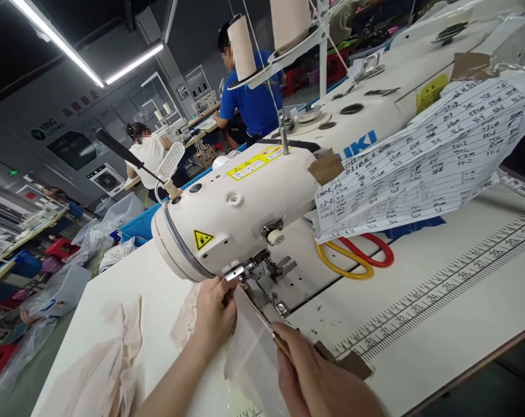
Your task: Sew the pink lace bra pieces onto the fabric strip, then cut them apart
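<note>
A white sewing machine (240, 214) stands on the table, its needle area just above my hands. My left hand (214, 313) is closed right beside the needle clamp (234, 272), with the fingertips pressed together; what they pinch is hidden. In my right hand (310, 370) is a slim metal tool (262, 315) with a brownish handle, its shaft slanting up to the needle area. Its tip is too hard to make out. Sheer pale fabric (249, 359) lies between the hands, and a piece of lace (186, 315) shows behind my left wrist.
Pale pink fabric (115, 359) is heaped on the left of the table (158, 301). Scissors with yellow and red handles (353, 260) lie under a handwritten sheet (419, 156) taped to the machine. A printed ruler (436, 289) runs along the right. Two people sit at machines beyond.
</note>
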